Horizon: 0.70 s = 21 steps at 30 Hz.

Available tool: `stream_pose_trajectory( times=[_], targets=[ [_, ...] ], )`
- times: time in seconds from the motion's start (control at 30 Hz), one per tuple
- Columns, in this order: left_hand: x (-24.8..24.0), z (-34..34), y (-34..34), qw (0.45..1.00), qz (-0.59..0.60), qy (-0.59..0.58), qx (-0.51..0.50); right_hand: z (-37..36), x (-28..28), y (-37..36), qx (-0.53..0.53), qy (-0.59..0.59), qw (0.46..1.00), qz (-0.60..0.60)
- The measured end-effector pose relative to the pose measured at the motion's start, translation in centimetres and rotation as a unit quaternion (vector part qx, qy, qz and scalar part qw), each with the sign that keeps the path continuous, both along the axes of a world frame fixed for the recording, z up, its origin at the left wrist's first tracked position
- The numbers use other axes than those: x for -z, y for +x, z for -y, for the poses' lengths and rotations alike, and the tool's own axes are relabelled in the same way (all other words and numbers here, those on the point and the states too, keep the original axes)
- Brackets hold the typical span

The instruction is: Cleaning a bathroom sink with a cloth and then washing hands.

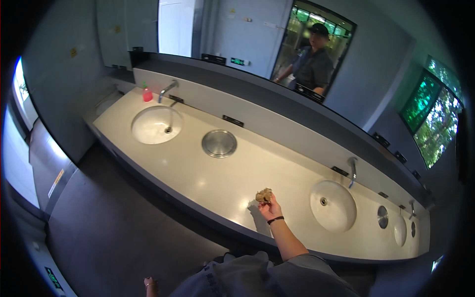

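Note:
My right hand (270,210), with a dark band at its wrist, is raised above the pale counter (217,190). Its fingers are closed on a crumpled brown rag (264,195), a wad that may be cloth or sponge. The rag's shadow and my arm's fall on the counter just to the left. The nearest basin is the white right one (333,205), with a curved chrome tap (352,172) behind it. Low at the lower left, my left hand (149,281) hangs over the floor, away from the counter. It shows too small to make out its fingers.
A white basin (151,126) with a tap (167,91) and a pink soap bottle (147,93) are at the counter's left. A round steel lid (219,143) sits between the basins. A long mirror (316,54) runs behind, reflecting a person. Dark floor (123,218) lies in front.

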State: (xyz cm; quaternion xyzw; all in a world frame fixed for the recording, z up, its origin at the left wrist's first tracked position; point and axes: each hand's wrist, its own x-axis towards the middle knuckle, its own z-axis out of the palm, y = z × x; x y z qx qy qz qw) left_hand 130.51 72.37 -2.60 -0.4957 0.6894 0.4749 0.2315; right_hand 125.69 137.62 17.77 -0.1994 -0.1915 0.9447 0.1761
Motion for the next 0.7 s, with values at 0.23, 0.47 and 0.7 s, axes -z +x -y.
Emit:
stream_pose_trajectory(
  times=[0.23, 0.47, 0.7],
  targets=[
    [-1.1, 2.3, 0.4, 0.985, -0.011, 0.126, -0.118, 3.3, 0.3, -6.3, -0.019, 0.013, 1.0, 0.012],
    [-3.9, -2.0, -10.3, 0.979, -0.057, 0.143, 0.134, 5.4, 2.2, -14.6, 0.0, 0.001, 1.0, 0.007],
    [-6.9, 2.2, -22.1, 0.989, -0.039, 0.077, 0.121, 6.9, 3.0, -25.6, -0.05, -0.025, 0.994, -0.09]
  ],
)
